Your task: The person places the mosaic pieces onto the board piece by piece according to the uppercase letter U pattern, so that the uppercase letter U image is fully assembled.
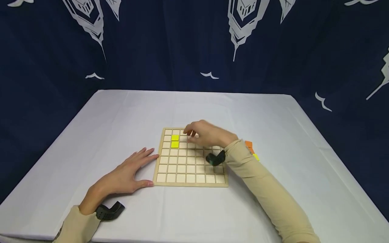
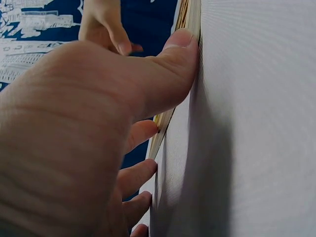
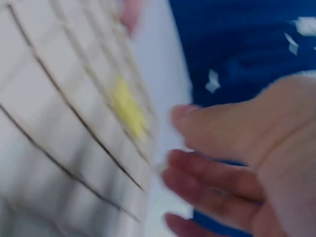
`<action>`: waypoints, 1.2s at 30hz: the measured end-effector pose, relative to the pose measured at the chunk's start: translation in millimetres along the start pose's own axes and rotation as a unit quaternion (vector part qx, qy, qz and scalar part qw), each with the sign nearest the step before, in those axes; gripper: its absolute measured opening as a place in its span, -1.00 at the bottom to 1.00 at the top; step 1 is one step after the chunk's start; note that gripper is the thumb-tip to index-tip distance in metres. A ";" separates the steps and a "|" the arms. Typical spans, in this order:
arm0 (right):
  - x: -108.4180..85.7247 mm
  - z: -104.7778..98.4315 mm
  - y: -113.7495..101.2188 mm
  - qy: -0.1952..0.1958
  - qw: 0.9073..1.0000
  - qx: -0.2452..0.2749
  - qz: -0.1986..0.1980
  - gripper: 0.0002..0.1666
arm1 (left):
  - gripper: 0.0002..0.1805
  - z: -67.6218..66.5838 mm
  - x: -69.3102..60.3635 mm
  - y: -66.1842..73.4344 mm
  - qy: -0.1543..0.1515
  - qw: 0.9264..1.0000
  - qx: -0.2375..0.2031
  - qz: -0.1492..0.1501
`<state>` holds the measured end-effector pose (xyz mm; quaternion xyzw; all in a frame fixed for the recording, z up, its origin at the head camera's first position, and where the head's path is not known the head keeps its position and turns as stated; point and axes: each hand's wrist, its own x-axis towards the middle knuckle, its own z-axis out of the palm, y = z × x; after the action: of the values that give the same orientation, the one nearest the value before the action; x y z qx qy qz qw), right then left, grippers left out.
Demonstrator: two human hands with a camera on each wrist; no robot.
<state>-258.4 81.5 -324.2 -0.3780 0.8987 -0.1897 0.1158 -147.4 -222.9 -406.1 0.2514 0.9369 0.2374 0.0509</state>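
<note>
A square wooden grid board [image 1: 190, 184] with pale cells lies on the table. Two yellow square tiles [image 1: 174, 144] sit one above the other in its upper left cells. My left hand [image 1: 126, 175] rests on the cloth with fingers spread, its thumb and index fingertip touching the board's left edge. Over the upper part of the board hovers my right hand [image 1: 208, 134], fingers loosely bent. In the right wrist view its thumb and fingers [image 3: 212, 185] stand apart with no tile seen between them. Motion blurs that view, where a yellow patch [image 3: 128, 108] shows on the grid.
Orange tiles [image 1: 248, 144] and a bit of yellow tile [image 1: 256, 157] lie right of the board, partly hidden by my right sleeve [image 1: 264, 182]. A white cloth covers the table [image 1: 304, 162]. A dark blue curtain [image 1: 188, 44] with white prints hangs behind it.
</note>
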 end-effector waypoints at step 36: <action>-176.4 15.1 96.3 0.057 0.980 -0.035 0.188 -0.70 | -0.07 -3.3 -2.3 1.6 -0.020 1.000 -0.010 -0.020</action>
<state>-193.0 267.1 -367.6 -0.1945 0.9650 -0.1540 0.0849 -145.4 -224.3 -402.5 0.2370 0.9381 0.2405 0.0773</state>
